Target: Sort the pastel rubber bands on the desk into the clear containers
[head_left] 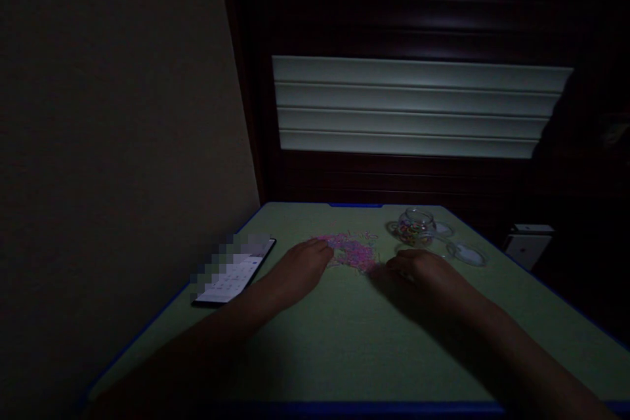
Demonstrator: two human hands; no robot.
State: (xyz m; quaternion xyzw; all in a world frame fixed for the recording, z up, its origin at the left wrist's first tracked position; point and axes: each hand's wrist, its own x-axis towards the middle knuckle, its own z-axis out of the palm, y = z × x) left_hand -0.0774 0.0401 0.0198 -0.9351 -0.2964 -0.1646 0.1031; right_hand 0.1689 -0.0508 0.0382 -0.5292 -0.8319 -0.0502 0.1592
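A loose pile of small pink and purple pieces, which look like little rubber bands (357,254), lies spread on the pale green table (335,348). My left hand (306,264) rests palm down at the pile's left edge, its fingers lying over the nearest pieces. To the right of the pile is my right hand (418,267), just above the table, with thumb and fingertips drawn together. Anything between those fingertips is too dark and small to make out. Behind my right hand stands a clear glass jar (416,228), its mouth uncovered, partly filled with multicoloured pieces.
Clear round lids or dishes (467,254) lie beside the jar. A tablet or phone with a lit screen (229,279) lies at the table's left edge, near my left forearm. A wall (123,111) borders the left side. White boxes (529,243) stand beyond the right edge.
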